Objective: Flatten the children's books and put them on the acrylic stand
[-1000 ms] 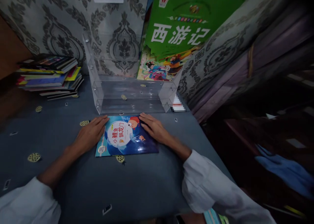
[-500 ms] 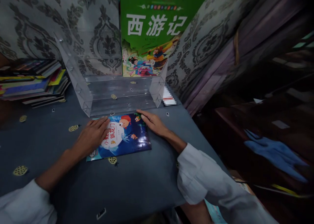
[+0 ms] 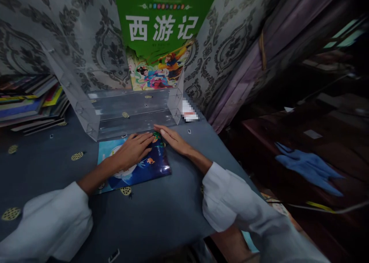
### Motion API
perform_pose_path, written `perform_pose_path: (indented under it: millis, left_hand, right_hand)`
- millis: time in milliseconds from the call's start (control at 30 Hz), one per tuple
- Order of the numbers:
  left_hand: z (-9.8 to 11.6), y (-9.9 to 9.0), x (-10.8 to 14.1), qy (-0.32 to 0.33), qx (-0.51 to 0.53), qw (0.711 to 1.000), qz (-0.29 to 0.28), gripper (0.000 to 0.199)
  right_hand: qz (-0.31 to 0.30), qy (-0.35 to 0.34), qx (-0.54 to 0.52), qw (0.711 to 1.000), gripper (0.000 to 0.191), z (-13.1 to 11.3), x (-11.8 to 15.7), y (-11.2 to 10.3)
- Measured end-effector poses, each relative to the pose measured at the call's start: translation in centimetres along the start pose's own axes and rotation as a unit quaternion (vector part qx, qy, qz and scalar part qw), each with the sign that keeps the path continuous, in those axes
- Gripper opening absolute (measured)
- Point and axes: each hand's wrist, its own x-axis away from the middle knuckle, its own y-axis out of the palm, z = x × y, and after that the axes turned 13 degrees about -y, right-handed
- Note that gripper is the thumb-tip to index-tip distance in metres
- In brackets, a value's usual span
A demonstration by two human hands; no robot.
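Observation:
A blue picture book (image 3: 157, 167) with fish on its cover lies closed on the dark grey-blue tablecloth (image 3: 144, 217). My left hand (image 3: 134, 149) rests flat across the middle of the cover, fingers stretched toward the top right and hiding most of the title. At the book's upper right corner, my right hand (image 3: 173, 140) lies on its side with the fingers extended, beside or touching the edge. Just behind the book stands a clear acrylic rack (image 3: 135, 122) with stepped tiers. A tall green book (image 3: 161, 44) leans upright at the rack's back right.
Several stacked books (image 3: 31, 101) sit at the left. A small white item, partly blurred out, (image 3: 190, 115) is right of the rack. Patterned wall covering rises behind, with a purple curtain (image 3: 239, 78). Past the table's right edge, a blue cloth (image 3: 308, 165) lies on a dark reddish surface.
My left hand has slid rightward across the cover, from its left part to the middle, covering the title. My right hand stays at the upper right corner. The view has shifted slightly right.

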Motion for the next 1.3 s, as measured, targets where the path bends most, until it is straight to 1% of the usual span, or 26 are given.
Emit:
perform_pose_path:
  millis: [100,200,333,467,667,833,933,1067,1200,1300]
  left_hand:
    - [0.8,0.4,-1.4,0.024,0.017,0.999,0.013,0.046]
    - [1.0,0.8,-2.0,0.033,0.032,0.998,0.035,0.045]
    - [0.7,1.3,-2.0,0.028,0.047,0.997,0.056,0.043]
    - [0.8,1.4,-2.0,0.015,0.053,0.997,0.058,0.040]
    - [1.5,1.4,-2.0,-0.008,0.043,0.997,0.062,0.039]
    - [1.5,1.4,-1.9,-0.003,0.046,0.996,0.071,0.039]
    - [1.3,1.5,-1.8,0.007,0.057,0.996,0.068,0.039]
    - [1.1,1.5,-1.5,0.011,0.076,0.995,0.063,0.039]
    - [1.0,1.4,-1.4,0.002,0.094,0.994,0.052,0.040]
    - [1.1,1.3,-1.4,-0.006,0.099,0.994,0.042,0.041]
  right_hand:
    - [0.005,-0.003,-0.001,1.000,0.058,0.1,-0.1,0.0]
    - [0.009,-0.006,-0.004,1.000,0.057,0.3,-0.1,-0.1]
    - [0.018,-0.005,-0.002,1.000,0.055,0.2,0.1,-0.2]
    - [0.033,-0.006,0.011,0.999,0.054,0.2,0.3,-0.2]
    - [0.026,-0.027,0.034,0.999,0.061,0.0,0.4,-0.2]
    - [0.022,-0.039,0.063,0.997,0.061,-0.9,0.6,0.0]
    - [0.015,-0.042,0.070,0.997,0.058,-1.6,1.3,0.2]
    - [-0.001,-0.045,0.091,0.995,0.055,-2.7,3.1,0.3]
    - [-0.037,-0.049,0.142,0.988,0.050,-3.3,5.0,0.3]
    - [-0.058,-0.058,0.194,0.978,0.048,-3.3,5.8,0.4]
